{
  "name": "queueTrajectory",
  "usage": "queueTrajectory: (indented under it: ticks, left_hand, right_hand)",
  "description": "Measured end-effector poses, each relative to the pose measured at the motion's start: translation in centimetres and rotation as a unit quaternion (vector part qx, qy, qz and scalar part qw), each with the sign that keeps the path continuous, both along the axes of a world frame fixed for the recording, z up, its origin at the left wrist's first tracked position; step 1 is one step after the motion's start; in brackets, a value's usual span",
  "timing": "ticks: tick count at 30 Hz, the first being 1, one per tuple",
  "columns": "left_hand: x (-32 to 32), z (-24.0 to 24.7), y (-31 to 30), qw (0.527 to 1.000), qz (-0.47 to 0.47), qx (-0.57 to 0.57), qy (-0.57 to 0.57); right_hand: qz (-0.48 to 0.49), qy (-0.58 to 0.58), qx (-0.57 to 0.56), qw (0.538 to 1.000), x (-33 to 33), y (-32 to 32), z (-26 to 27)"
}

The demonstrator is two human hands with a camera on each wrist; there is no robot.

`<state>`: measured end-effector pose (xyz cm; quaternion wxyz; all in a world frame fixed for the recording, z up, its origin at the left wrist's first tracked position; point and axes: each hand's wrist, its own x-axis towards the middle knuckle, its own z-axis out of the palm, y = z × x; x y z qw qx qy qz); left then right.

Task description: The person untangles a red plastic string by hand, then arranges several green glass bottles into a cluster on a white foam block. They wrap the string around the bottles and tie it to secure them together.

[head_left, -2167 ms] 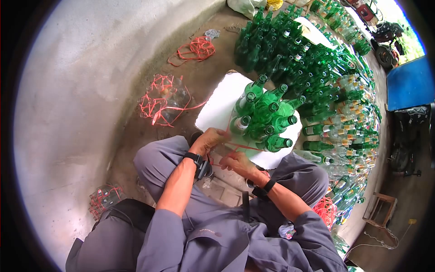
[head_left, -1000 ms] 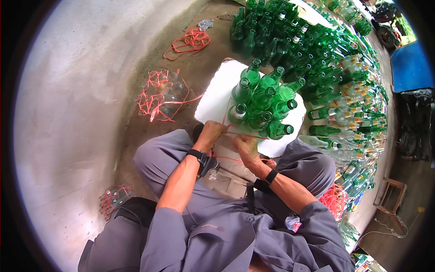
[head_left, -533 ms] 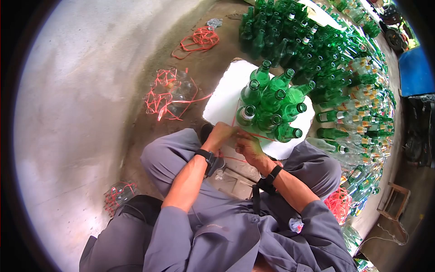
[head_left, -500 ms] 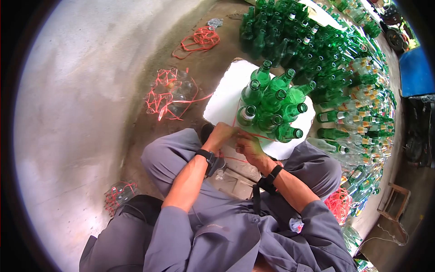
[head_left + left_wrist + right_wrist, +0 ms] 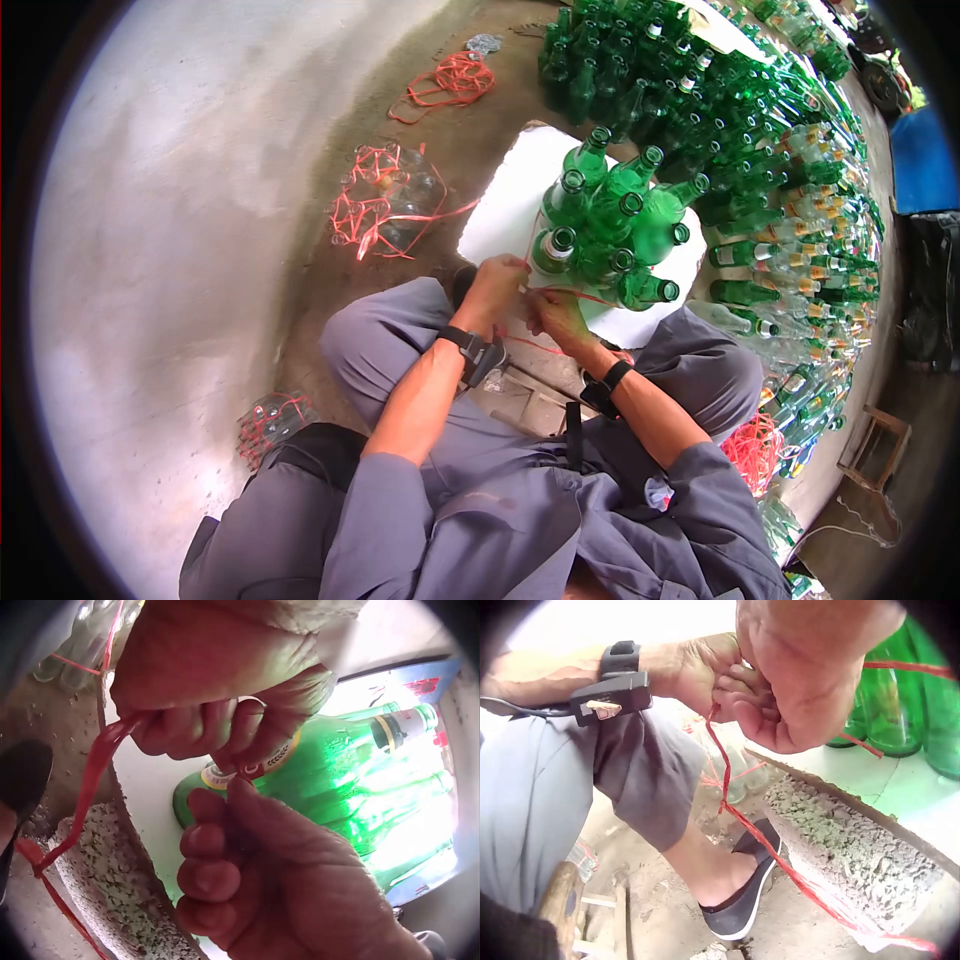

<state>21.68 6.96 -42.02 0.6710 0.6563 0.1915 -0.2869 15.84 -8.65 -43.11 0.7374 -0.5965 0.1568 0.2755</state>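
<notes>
A cluster of several green glass bottles (image 5: 610,215) stands upright on a white-topped slab (image 5: 497,205). Red plastic twine (image 5: 580,294) passes round the cluster low down, on the side toward the person. Just in front of it, the left hand (image 5: 494,287) grips the twine in curled fingers, and a length of it (image 5: 727,769) hangs from this fist toward the floor. Close beside it, the right hand (image 5: 563,320) pinches the twine between thumb and forefinger. The left wrist view shows both hands (image 5: 277,877) nearly meeting before a labelled bottle (image 5: 330,761).
Clear bottles netted in red twine (image 5: 385,200) sit on the floor at left, with a loose twine coil (image 5: 455,80) beyond. Many green and clear bottles (image 5: 740,200) crowd the right. Another twine heap (image 5: 752,450) lies by the right knee. A rough speckled block (image 5: 847,847) supports the slab.
The right hand has moved up toward the left hand and the bottles; the two hands are now close together at the twine. The head view has shifted slightly. The bottles stay standing.
</notes>
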Motion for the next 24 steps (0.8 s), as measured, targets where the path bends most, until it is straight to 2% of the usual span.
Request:
queueTrajectory:
  ticks: [1, 3, 7, 11, 13, 14, 15, 16, 17, 19, 20, 22, 24]
  left_hand:
    - [0.0, 0.4, -0.1, 1.0, -0.003, -0.004, 0.002]
    - [0.4, 1.1, -0.2, 0.995, 0.084, -0.044, 0.033]
    - [1.9, 1.2, -0.5, 0.995, 0.098, -0.018, -0.001]
    - [3.8, 0.8, -0.3, 0.996, 0.079, -0.023, -0.016]
    - [4.5, 0.4, -1.2, 0.994, 0.106, -0.022, -0.014]
    - [4.7, -0.3, -1.1, 0.993, 0.106, -0.04, -0.031]
    - [4.9, -1.2, -1.1, 0.991, 0.106, -0.058, -0.049]
    - [5.5, -1.5, -1.6, 0.992, 0.12, -0.039, -0.013]
    - [5.8, -1.9, -1.9, 0.992, 0.117, -0.04, -0.011]
    - [6.3, -2.7, -2.4, 0.991, 0.132, -0.033, 0.011]
    - [6.6, -3.1, -2.6, 0.992, 0.125, -0.032, 0.002]
    - [6.8, -3.9, -2.7, 0.993, 0.121, -0.017, -0.003]
    - [6.7, -4.9, -2.4, 0.991, 0.13, -0.023, -0.001]
  right_hand:
    - [-0.005, 0.005, -0.008, 1.0, -0.1, 0.1, 0.3]
    - [-0.007, 0.01, -0.005, 1.0, 0.0, 0.2, 0.6]
    - [0.028, -0.017, -0.02, 0.999, 0.6, 0.2, 1.9]
    - [-0.005, -0.003, 0.007, 1.0, 1.0, 1.2, 1.7]
    - [-0.017, 0.053, -0.051, 0.997, 1.3, 1.6, 1.5]
    - [-0.019, 0.053, -0.052, 0.997, 1.0, 1.6, -0.3]
    - [0.032, -0.156, -0.188, 0.969, 0.7, 1.7, -2.6]
    - [0.082, -0.353, -0.312, 0.878, 0.7, 1.5, -3.0]
    - [0.081, -0.351, -0.314, 0.878, 0.4, 1.2, -3.4]
    - [0.136, -0.433, -0.426, 0.783, -0.2, 0.5, -3.9]
    - [0.135, -0.432, -0.428, 0.782, -0.4, 0.1, -4.1]
    - [0.112, -0.376, -0.396, 0.83, -0.4, -0.4, -4.1]
    - [0.107, -0.401, -0.405, 0.815, -0.7, -0.7, -3.8]
